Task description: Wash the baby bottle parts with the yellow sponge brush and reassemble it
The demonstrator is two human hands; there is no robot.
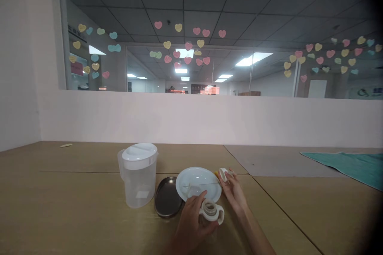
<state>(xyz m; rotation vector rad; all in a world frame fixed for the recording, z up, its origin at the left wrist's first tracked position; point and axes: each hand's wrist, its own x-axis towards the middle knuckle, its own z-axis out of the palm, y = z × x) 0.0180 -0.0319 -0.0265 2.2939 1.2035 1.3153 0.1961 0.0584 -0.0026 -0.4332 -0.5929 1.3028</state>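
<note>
My left hand [191, 217] is wrapped around a small clear bottle with a white collar and side loop [210, 209]. The bottle stands upright with its round mouth uncovered. Between the fingers of my right hand [235, 193] is a white cap [223, 174], tilted so that its hollow side shows. Something small and yellow peeks out beside those fingers; I cannot make out what it is. Just beyond both hands lies a white plate [184, 175], bearing a clear item and a thin stick, partly hidden by my left hand.
Left of the plate is a dark metal tray [168, 197], touching or nearly touching it. Further left stands a translucent pitcher with a white lid [139, 175]. A green cloth [353, 165] covers part of the table at the right. A low wall with windows rises behind.
</note>
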